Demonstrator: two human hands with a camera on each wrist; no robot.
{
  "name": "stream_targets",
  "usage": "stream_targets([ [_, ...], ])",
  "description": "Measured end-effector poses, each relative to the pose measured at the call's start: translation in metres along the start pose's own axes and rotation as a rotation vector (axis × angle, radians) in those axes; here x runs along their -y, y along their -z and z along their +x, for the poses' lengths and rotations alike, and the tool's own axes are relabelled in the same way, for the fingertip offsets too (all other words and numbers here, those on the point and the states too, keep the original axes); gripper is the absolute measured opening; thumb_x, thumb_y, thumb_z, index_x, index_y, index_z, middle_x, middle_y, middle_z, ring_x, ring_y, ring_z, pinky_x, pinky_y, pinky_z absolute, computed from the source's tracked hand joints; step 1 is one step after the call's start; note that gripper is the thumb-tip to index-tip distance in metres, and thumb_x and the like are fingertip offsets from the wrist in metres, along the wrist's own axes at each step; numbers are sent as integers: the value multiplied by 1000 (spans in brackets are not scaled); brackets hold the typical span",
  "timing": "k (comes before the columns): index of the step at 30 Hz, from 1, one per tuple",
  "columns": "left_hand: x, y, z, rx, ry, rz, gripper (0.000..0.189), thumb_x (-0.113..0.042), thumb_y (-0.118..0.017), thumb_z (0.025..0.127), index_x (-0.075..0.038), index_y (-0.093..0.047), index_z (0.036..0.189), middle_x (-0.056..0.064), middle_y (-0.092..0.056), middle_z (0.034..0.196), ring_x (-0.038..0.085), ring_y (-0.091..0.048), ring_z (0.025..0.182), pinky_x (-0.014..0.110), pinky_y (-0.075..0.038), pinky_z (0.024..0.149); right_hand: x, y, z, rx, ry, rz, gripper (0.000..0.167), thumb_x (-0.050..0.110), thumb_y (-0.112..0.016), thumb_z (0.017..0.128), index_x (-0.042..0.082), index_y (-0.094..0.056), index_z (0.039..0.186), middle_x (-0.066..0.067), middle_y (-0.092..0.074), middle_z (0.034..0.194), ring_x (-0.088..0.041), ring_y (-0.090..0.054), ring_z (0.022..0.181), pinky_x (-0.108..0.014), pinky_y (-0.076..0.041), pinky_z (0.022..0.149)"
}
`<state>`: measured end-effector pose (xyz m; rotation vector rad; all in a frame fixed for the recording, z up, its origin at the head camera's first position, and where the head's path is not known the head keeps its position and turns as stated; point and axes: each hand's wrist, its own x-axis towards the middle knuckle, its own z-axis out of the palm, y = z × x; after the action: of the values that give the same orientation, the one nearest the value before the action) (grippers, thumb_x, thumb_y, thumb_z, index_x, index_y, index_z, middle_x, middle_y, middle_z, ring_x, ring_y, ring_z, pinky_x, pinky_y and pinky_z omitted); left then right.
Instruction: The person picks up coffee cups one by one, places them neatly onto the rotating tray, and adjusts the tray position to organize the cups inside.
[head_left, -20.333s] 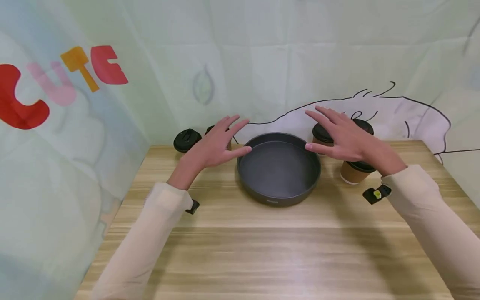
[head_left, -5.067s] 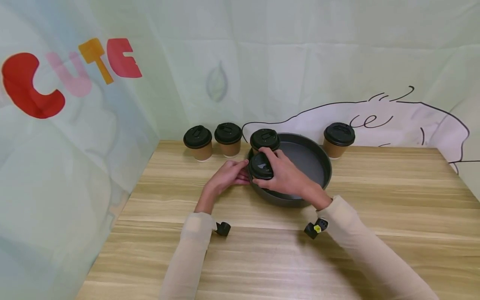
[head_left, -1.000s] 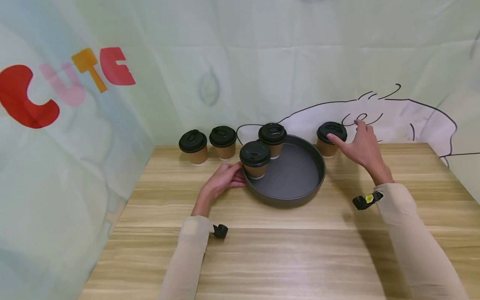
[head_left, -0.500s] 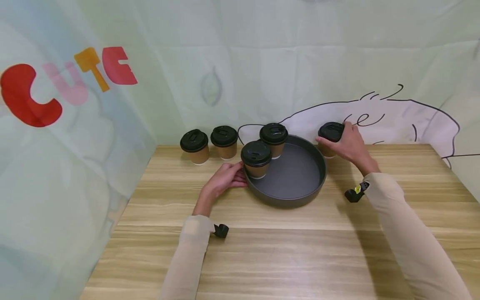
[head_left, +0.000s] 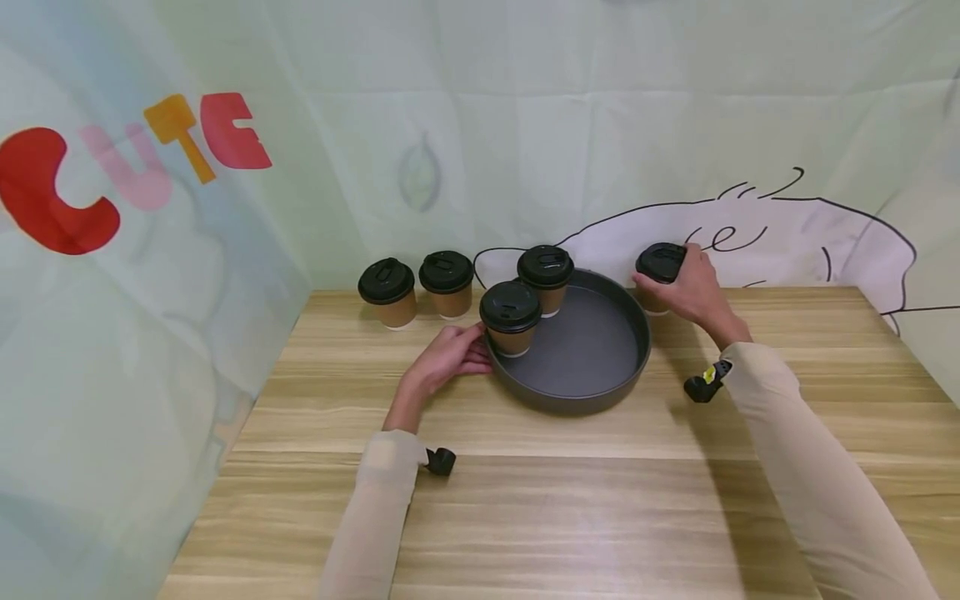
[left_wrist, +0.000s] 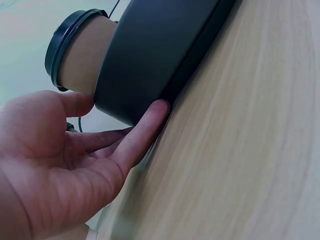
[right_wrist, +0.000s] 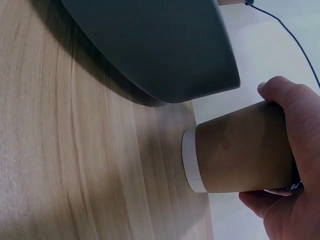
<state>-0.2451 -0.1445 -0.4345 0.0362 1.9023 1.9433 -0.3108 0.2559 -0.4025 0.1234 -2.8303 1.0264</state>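
A dark grey round baking pan [head_left: 577, 358] sits on the table with two lidded paper coffee cups inside at its left: a front cup [head_left: 512, 321] and a rear cup [head_left: 546, 275]. My left hand [head_left: 447, 360] holds the pan's left side, thumb up at the rim and fingertips low by the base, as the left wrist view shows. Beyond the pan's right edge, my right hand [head_left: 693, 287] grips another lidded coffee cup [right_wrist: 245, 152] around its black lid [head_left: 660, 262]. In the right wrist view, this brown cup's white base is close to the tabletop, beside the pan wall [right_wrist: 165, 55].
Two more lidded coffee cups stand behind my left hand, an outer cup [head_left: 390, 296] and an inner cup [head_left: 447, 287]. A printed cloth backdrop [head_left: 510, 167] hangs along the table's back and left edges. Wooden tabletop [head_left: 540, 508] stretches in front of the pan.
Two cups from the right came into the pan, the second placed by my right hand. That hand then moved right and closed round the remaining right-side cup. My left hand came down to the pan.
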Motion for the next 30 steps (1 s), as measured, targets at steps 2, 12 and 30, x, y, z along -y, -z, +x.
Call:
stream_targets([
  [2, 0, 0, 0, -4, 3, -1, 45, -20, -42, 112, 21, -54, 126, 21, -67, 96, 23, -71, 83, 39, -63, 88, 0, 1, 0, 5, -1, 2, 105, 52, -73, 92, -17, -19, 150, -42, -35, 141, -54, -42, 125, -68, -42, 106],
  [12, 0, 0, 1, -11, 12, 2, 46, -21, -42, 112, 21, -54, 126, 20, -67, 96, 22, -70, 83, 38, -63, 88, 13, 20, -4, -49, 58, 29, 99, 47, -74, 92, -17, -24, 148, -40, -40, 138, -53, -44, 125, -68, -42, 105],
  [30, 0, 0, 1, -11, 10, -2, 46, -21, -43, 112, 21, -55, 126, 20, -68, 95, 22, -71, 83, 38, -63, 87, 81, 35, -35, -43, 282, 86, 87, 39, -80, 88, -9, -36, 145, -28, -49, 132, -42, -51, 116, -57, -46, 96],
])
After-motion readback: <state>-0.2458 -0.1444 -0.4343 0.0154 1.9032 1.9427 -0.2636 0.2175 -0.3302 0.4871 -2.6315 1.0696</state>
